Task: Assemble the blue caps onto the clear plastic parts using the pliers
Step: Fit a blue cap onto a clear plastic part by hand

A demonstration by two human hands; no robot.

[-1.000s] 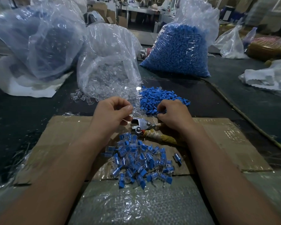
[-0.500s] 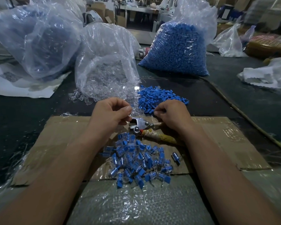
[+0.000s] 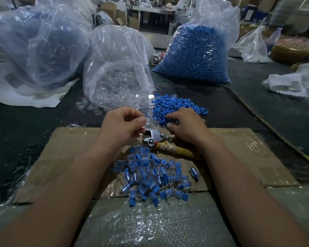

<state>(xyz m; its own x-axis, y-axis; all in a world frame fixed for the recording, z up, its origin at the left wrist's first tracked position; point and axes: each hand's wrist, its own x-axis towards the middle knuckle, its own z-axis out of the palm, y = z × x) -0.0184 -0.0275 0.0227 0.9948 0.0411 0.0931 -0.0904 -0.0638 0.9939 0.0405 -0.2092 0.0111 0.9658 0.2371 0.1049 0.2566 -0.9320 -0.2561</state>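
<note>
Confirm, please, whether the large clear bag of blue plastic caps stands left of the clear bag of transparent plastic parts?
Not quite: the head view shows the large clear bag of blue plastic caps standing right of the clear bag of transparent plastic parts, not left.

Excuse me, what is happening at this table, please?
A person is assembling small parts by hand. The right hand touches the loose blue caps. The curled left hand sits at the head of the pliers, which lie on the cardboard. Whether it holds a clear part is unclear. A pile of finished pieces lies nearer the person.
</note>
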